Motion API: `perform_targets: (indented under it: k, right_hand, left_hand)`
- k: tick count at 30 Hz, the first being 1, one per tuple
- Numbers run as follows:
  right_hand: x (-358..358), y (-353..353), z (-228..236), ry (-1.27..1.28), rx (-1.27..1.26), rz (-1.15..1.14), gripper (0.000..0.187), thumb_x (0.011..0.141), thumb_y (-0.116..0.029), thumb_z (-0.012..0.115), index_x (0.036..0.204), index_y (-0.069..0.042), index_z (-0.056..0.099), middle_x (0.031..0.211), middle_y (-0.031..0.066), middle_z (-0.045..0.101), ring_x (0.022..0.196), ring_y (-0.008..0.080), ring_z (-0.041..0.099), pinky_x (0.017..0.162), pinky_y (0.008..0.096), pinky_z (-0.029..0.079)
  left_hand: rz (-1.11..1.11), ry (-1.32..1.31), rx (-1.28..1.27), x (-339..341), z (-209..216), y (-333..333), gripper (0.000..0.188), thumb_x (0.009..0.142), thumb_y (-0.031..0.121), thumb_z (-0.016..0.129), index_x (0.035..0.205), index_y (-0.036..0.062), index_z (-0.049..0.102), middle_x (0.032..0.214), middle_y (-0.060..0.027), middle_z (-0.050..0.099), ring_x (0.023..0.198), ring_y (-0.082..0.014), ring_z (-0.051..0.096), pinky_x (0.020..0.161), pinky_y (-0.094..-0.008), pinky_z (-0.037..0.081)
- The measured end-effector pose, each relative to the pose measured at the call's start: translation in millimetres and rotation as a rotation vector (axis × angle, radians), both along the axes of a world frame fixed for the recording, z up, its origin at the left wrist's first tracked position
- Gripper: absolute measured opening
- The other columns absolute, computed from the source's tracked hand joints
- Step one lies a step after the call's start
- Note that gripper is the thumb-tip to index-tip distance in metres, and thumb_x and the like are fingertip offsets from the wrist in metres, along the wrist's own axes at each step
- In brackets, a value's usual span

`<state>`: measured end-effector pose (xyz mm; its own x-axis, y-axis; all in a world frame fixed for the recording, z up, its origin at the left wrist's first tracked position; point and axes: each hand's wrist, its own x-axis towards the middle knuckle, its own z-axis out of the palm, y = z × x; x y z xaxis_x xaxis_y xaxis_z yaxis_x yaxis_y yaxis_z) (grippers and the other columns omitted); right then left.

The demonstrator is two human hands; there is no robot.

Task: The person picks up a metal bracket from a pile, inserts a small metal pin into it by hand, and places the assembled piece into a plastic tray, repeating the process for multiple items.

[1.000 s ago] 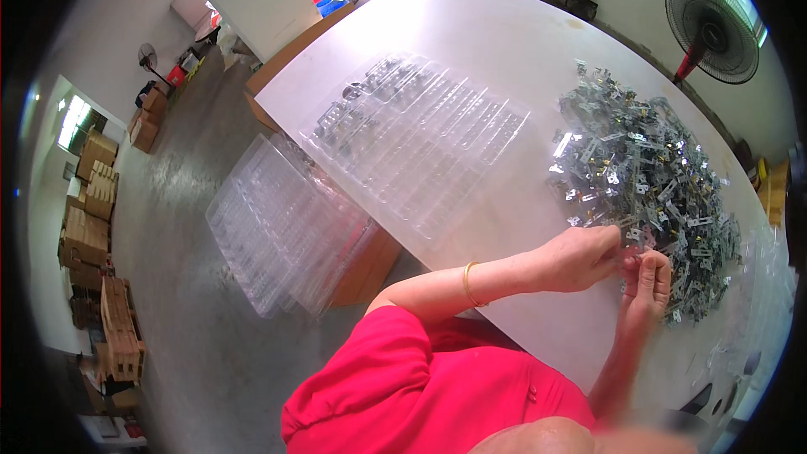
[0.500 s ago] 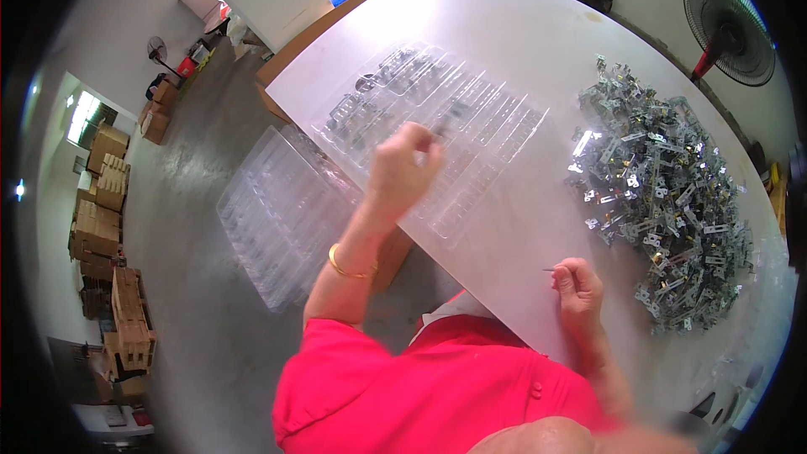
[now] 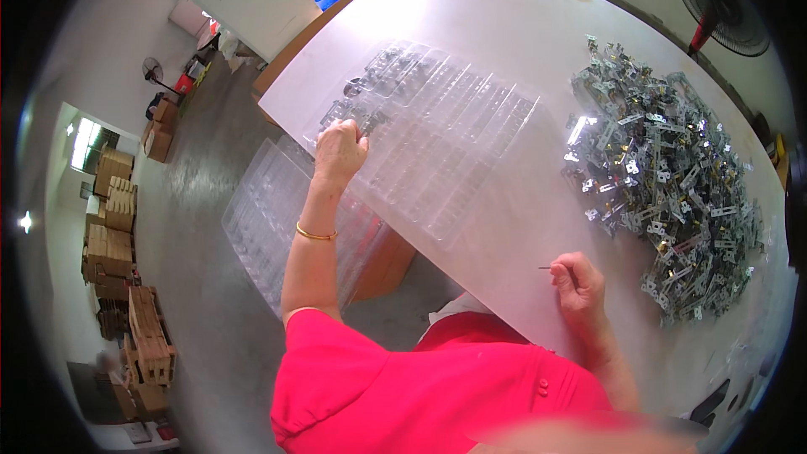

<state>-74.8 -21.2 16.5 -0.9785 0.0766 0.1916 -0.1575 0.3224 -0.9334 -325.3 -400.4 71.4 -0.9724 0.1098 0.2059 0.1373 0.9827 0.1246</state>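
Observation:
My left hand [image 3: 340, 153], fingers pinched together, reaches down to the near left part of a clear plastic tray [image 3: 445, 202] on the table. Its fingertips are at a small metal part [image 3: 371, 122], beside several similar metal parts set in the tray's slots; the exact grip is partly hidden by the hand. Near the table's front edge, my right hand [image 3: 580, 287] is closed around a thin, dark, pin-like rod [image 3: 545, 267], its tip sticking out to the left. To the right of it spreads a large heap of silvery metal parts [image 3: 664, 185], some with brass-coloured bits.
The white table [image 3: 513, 34] fills the middle. Below its left edge, more clear trays [image 3: 282, 210] are stacked by a cardboard box [image 3: 382, 269]. A black fan [image 3: 719, 4] stands beyond the far right edge. Cartons and pallets [image 3: 109, 244] line the left wall.
My left hand has moved left across the tray, from its middle to the filled slots. The right hand stays nearly still with the rod. The view has shifted slightly.

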Motion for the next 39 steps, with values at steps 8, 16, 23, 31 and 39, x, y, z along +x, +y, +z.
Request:
perform_targets:
  k: [8, 16, 23, 31, 39]
  right_hand:
    - [-1, 1, 1, 0.007, -0.001, 0.021, 0.009, 0.098, -0.008, 0.066, 0.093, -0.003, 0.061, 0.079, 0.0072, 0.059, 0.064, 0.0170, 0.056, 0.058, 0.0296, 0.045]
    - [1, 1, 5, 0.003, 0.008, 0.021, 0.008, 0.097, -0.007, 0.067, 0.094, -0.003, 0.061, 0.078, 0.0079, 0.058, 0.063, 0.0178, 0.054, 0.058, 0.0304, 0.043]
    - [1, 4, 2, 0.061, 0.014, -0.016, 0.007, 0.094, -0.007, 0.070, 0.096, -0.005, 0.063, 0.080, 0.0097, 0.060, 0.065, 0.0245, 0.058, 0.060, 0.0331, 0.046]
    - [2, 12, -3, 0.273, 0.423, -0.143, 0.014, 0.086, -0.006, 0.073, 0.097, -0.008, 0.065, 0.091, 0.0083, 0.063, 0.081, 0.0297, 0.063, 0.072, 0.0401, 0.052]
    - [14, 14, -5, 0.190, 0.608, -0.091, 0.015, 0.083, -0.004, 0.067, 0.097, -0.008, 0.062, 0.097, 0.0080, 0.058, 0.096, 0.0287, 0.059, 0.088, 0.0423, 0.047]
  left_hand:
    - [0.003, -0.083, -0.088, -8, 1, 9, 0.022, 0.080, 0.020, 0.071, 0.087, -0.0012, 0.075, 0.092, -0.0234, 0.071, 0.089, -0.0384, 0.071, 0.086, -0.0465, 0.055]
    - [0.089, -0.188, -0.138, -10, -1, 12, 0.024, 0.080, 0.020, 0.071, 0.090, -0.0009, 0.077, 0.096, -0.0214, 0.073, 0.095, -0.0379, 0.071, 0.087, -0.0450, 0.056]
    - [0.021, -0.009, -0.208, -7, -3, 20, 0.026, 0.082, 0.025, 0.072, 0.088, -0.0009, 0.072, 0.093, -0.0200, 0.071, 0.091, -0.0379, 0.069, 0.084, -0.0481, 0.052]
    - [-0.304, 0.293, -0.030, 50, 22, 125, 0.015, 0.086, 0.021, 0.071, 0.085, 0.0062, 0.070, 0.090, -0.0110, 0.069, 0.088, -0.0298, 0.065, 0.085, -0.0431, 0.046]
    - [-0.712, 0.307, 0.263, 96, 22, 242, 0.009, 0.086, 0.015, 0.071, 0.084, 0.0068, 0.068, 0.087, -0.0088, 0.067, 0.087, -0.0278, 0.064, 0.082, -0.0411, 0.045]
